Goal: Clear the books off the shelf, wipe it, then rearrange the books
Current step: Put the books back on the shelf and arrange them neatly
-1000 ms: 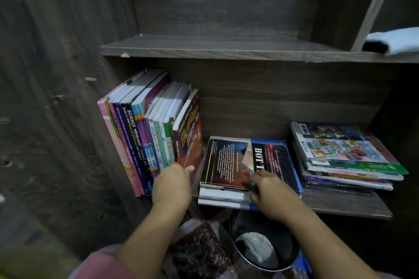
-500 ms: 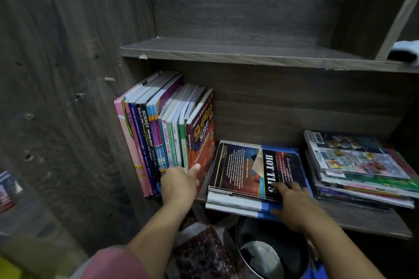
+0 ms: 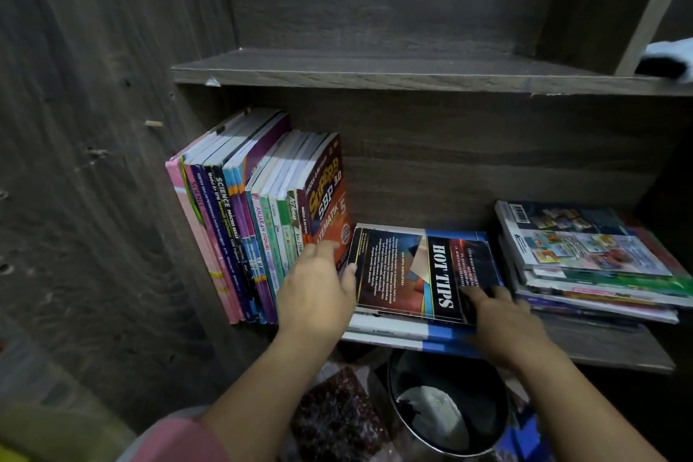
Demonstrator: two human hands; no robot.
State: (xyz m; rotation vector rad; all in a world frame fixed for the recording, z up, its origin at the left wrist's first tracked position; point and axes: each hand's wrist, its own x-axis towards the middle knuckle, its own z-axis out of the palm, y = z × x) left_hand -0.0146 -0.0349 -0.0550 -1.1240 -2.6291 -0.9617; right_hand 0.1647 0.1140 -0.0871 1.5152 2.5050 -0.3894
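On the dark wooden shelf [image 3: 615, 349] a row of upright books [image 3: 247, 214] leans against the left wall. In the middle lies a flat pile topped by the "HOT TIPS" book [image 3: 416, 266]. My left hand [image 3: 318, 289] touches that book's left edge with the thumb, its fingers resting against the red "SBP" book [image 3: 326, 195] at the end of the row. My right hand [image 3: 502, 319] lies on the near right corner of the "HOT TIPS" book, fingers spread flat on its cover. A second flat stack of books [image 3: 592, 259] sits at the right.
The upper shelf [image 3: 375, 67] is bare apart from a white and black cloth [image 3: 667, 58] at its right end. Below the book shelf stands a round black bin [image 3: 446, 405] with paper in it, beside a dark red patterned item [image 3: 333, 416].
The view moved closer and shifted. My left hand slid right from the upright row to the left edge of the "HOT TIPS" book. My right hand stays on its near right corner.
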